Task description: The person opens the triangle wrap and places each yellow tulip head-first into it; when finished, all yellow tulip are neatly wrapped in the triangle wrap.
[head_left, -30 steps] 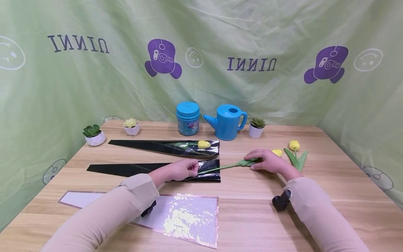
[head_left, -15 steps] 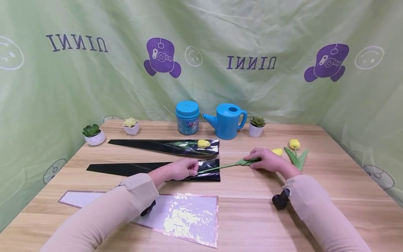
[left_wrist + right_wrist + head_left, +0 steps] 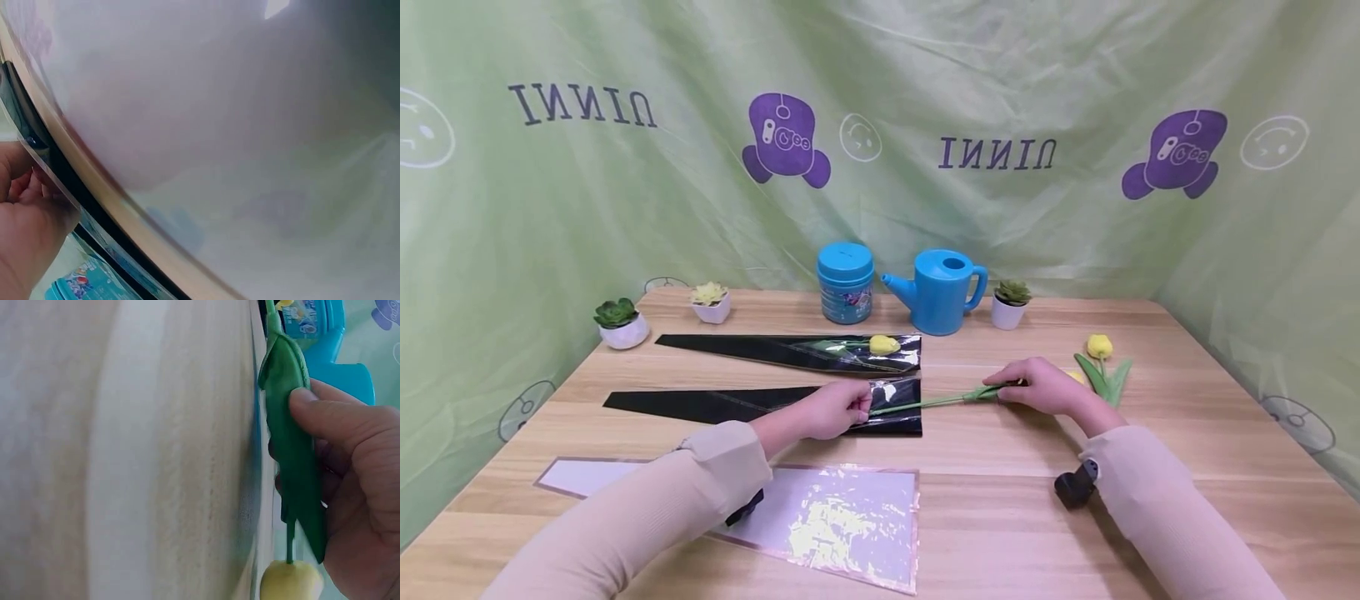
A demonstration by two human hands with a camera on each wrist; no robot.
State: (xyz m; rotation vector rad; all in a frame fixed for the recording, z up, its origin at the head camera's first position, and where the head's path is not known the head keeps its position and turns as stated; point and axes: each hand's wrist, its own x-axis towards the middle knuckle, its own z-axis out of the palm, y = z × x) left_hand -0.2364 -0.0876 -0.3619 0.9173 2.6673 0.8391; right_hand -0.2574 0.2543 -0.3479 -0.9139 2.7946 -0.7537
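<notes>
In the head view my left hand (image 3: 833, 408) is at the mouth of the middle black flower sleeve (image 3: 700, 404). Its curled fingers pinch the clear film edge in the left wrist view, where the hand (image 3: 31, 219) lies against the sleeve's dark strip (image 3: 56, 153). A yellow tulip's green stem (image 3: 940, 402) reaches that mouth; whether its tip is inside is hidden by my fingers. My right hand (image 3: 1048, 389) holds this tulip by its leaves (image 3: 294, 444), thumb on top, with the yellow bloom (image 3: 290, 581) hanging past the palm.
Behind lies another black sleeve (image 3: 745, 344) with a tulip (image 3: 883, 344) inside. A pink-edged white sleeve (image 3: 880, 508) lies in front, a loose tulip (image 3: 1100, 347) at right. A blue tub (image 3: 846, 287), a watering can (image 3: 940, 296) and several small potted plants line the back.
The tulip has shifted slightly to the right, and its leaves are gathered more tightly in my right hand. My left hand stays at the sleeve's mouth with little movement.
</notes>
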